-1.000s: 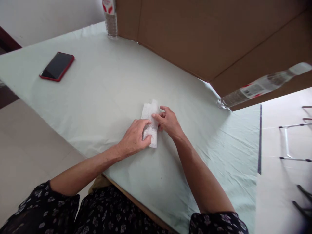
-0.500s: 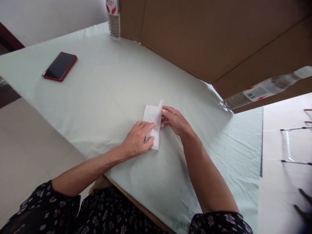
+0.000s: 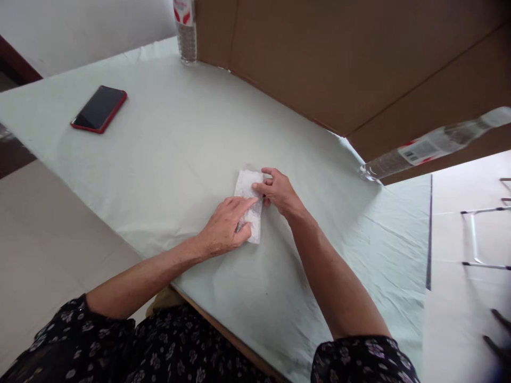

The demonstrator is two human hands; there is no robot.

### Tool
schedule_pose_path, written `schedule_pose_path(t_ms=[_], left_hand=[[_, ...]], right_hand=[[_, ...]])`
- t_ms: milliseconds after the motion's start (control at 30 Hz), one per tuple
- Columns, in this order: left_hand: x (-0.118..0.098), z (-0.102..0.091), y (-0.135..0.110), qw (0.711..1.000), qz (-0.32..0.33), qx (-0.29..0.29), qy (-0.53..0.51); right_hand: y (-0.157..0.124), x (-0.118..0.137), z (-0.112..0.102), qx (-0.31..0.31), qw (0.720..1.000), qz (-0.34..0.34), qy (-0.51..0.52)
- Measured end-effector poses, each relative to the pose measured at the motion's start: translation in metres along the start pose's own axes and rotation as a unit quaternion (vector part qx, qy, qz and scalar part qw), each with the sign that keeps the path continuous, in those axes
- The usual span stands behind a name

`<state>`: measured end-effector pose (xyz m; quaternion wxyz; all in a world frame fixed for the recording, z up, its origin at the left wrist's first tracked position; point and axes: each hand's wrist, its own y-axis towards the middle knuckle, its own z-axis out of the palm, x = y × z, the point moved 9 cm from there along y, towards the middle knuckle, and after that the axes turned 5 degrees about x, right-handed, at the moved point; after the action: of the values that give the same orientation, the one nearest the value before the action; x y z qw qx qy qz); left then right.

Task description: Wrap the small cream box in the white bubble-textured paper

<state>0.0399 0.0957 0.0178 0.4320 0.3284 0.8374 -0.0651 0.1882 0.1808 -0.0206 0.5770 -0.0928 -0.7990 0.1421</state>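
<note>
A small folded white sheet [image 3: 253, 217] with a rough texture lies on the pale green tablecloth [image 3: 179, 143]; I cannot tell whether it is tissue or thin wrap. My left hand [image 3: 231, 222] rests palm down across its left side, fingers stretched out and thumb apart near the lower end. At the upper right edge, my right hand [image 3: 278, 192] has thumb and fingers closed on the sheet, the thumb lying on top. The fingers of the left hand cover the sheet's middle.
A phone with a red case [image 3: 99, 109] lies at the left. Behind the hands stands a big brown cardboard panel [image 3: 295, 58], with a clear bottle [image 3: 187, 37] upright at its left end and another bottle [image 3: 423, 151] at its right. A metal-framed stool [image 3: 475, 239] is on the floor.
My right hand has moved slightly left, its thumb now over the sheet. The raised right edge of the sheet has come down flatter. My left hand stays nearly still.
</note>
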Motion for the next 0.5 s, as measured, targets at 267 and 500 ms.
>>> schedule_pose_path(t_ms=[267, 500], left_hand=[[-0.005, -0.009, -0.007, 0.993, 0.024, -0.090, 0.073], [-0.027, -0.018, -0.013, 0.971, 0.093, -0.143, 0.170]], right_hand=[[0.005, 0.002, 0.002, -0.017, 1.000, -0.023, 0.007], [0.004, 0.009, 0.008, 0.019, 0.998, -0.034, 0.041]])
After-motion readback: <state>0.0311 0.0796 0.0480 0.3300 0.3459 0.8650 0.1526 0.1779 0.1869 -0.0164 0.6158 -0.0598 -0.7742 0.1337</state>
